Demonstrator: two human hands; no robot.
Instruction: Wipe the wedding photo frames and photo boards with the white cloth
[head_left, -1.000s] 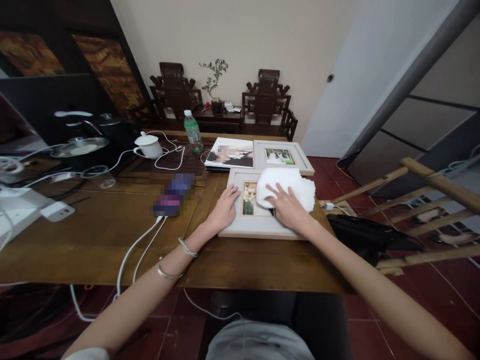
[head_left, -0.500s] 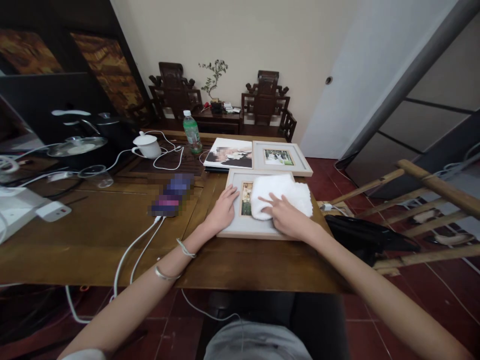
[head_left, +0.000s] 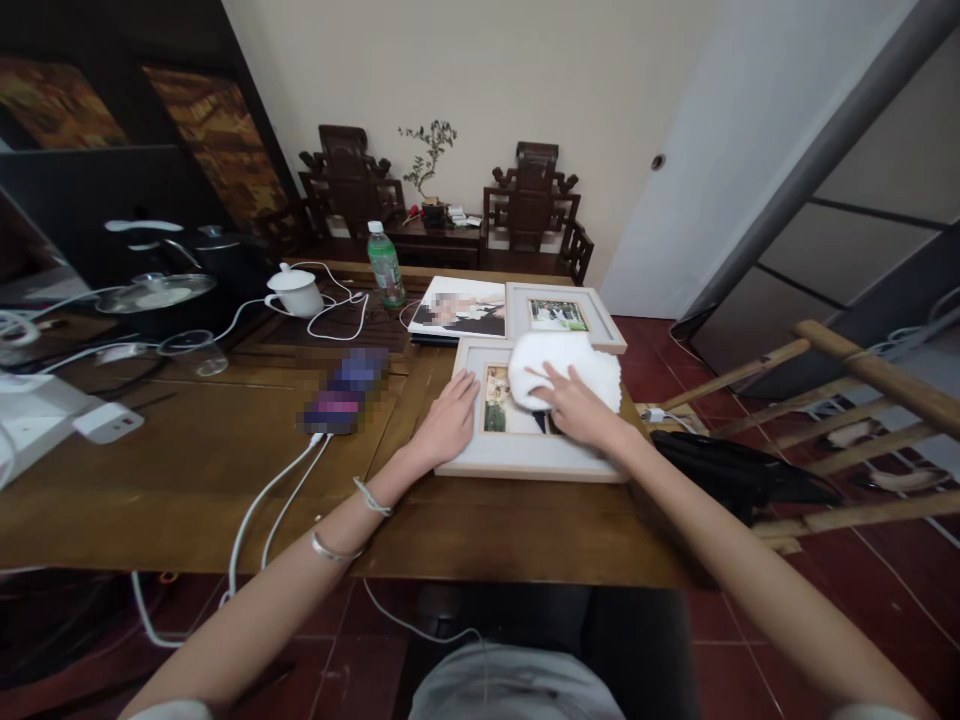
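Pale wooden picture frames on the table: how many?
2: the near frame, with the left hand and white cloth on it; the far frame, just behind. Others might be hidden underneath.

Since 0.5 s ago, the white cloth (head_left: 566, 352) is shifted toward the far side by the right hand (head_left: 579, 408); more photograph (head_left: 496, 402) is exposed.

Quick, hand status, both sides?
Left hand: open, resting on the left side of the near picture frame.
Right hand: open, spread on top of the white cloth over that frame.
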